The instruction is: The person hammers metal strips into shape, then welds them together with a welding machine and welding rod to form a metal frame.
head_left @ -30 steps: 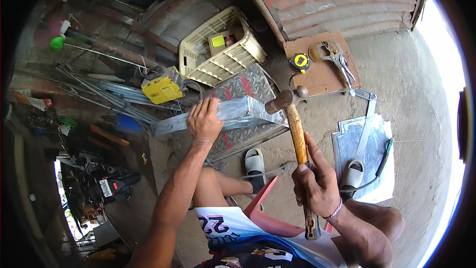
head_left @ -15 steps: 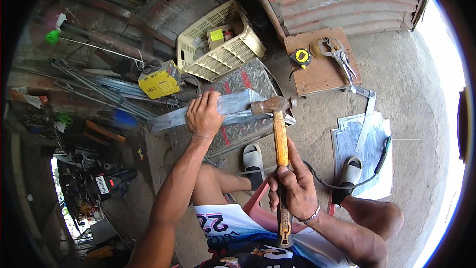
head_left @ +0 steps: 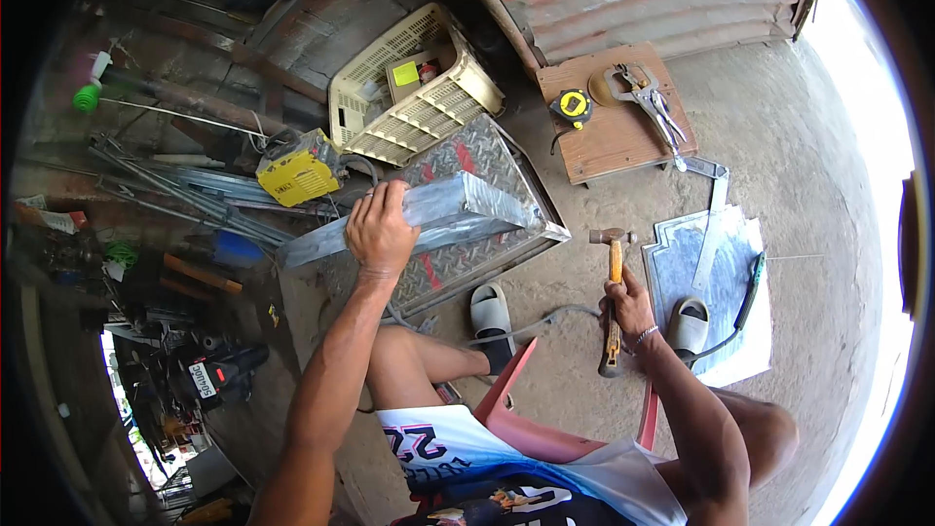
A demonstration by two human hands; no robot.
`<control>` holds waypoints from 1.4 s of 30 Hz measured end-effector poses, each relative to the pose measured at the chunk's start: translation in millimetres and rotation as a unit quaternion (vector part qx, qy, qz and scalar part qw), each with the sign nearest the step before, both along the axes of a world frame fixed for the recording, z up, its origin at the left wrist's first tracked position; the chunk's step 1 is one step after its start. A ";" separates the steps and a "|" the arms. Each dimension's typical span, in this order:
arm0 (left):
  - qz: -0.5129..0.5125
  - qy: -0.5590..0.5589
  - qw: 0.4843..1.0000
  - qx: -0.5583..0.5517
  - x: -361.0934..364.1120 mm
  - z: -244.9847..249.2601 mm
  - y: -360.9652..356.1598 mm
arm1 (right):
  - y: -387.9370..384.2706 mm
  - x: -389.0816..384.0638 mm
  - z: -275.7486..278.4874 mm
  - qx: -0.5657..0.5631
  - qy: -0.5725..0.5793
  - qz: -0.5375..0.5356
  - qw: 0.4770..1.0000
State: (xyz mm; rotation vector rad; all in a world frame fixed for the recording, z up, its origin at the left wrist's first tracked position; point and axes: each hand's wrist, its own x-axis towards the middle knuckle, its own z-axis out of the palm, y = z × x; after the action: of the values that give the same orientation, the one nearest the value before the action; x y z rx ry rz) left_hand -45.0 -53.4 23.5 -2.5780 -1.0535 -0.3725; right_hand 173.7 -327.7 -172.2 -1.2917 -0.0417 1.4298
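Observation:
My left hand [head_left: 383, 231] is closed over the upper edge of a bent sheet-metal piece [head_left: 453, 203], a long grey channel-like form. It rests tilted on a box topped with diamond-pattern plate [head_left: 443, 271] with red streaks. In my right hand [head_left: 628, 304] is a ball-peen hammer [head_left: 615, 268] with a worn yellow and black handle, fingers wrapped round the grip. The hammer's head is up and away from the metal, to the right of the box, over the concrete floor.
Flat metal sheets [head_left: 672, 244] lie under my right foot, with an electrode holder [head_left: 750, 292] and its cable. A low wooden stool [head_left: 623, 151] holds a tape measure [head_left: 573, 108] and locking pliers [head_left: 654, 107]. Behind the box stand a cream crate [head_left: 414, 112] and a yellow machine [head_left: 297, 173].
My right hand has carried the hammer away from the metal piece, right and down toward the floor. My left hand keeps its grip on the metal. The whole view has shifted slightly.

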 end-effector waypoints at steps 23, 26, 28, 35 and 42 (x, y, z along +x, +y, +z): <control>-0.002 0.010 1.000 -0.008 -1.8 -1.3 -0.1 | 17.4 -14.3 -224.2 -0.222 -0.356 0.220 0.881; 0.018 0.007 1.000 -0.010 -18.1 -9.3 8.0 | -1.4 41.6 -188.8 -0.253 -0.412 -0.015 0.875; 0.033 0.014 0.999 -0.009 -17.0 -9.4 8.4 | -22.8 79.3 -170.3 -0.314 -0.469 -0.249 0.787; 0.017 0.014 1.000 -0.004 -13.9 -6.1 7.9 | -118.2 181.7 -163.4 -0.672 -0.412 -0.253 0.560; -0.006 0.021 1.000 -0.017 -2.1 0.7 3.4 | -160.5 201.1 -198.8 -0.641 -0.259 -0.147 0.708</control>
State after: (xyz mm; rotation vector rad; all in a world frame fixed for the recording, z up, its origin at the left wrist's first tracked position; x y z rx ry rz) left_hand -47.1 -50.0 24.2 -2.6122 -1.0378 -0.3036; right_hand 374.8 -488.2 -371.0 -2.6514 0.8991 0.6255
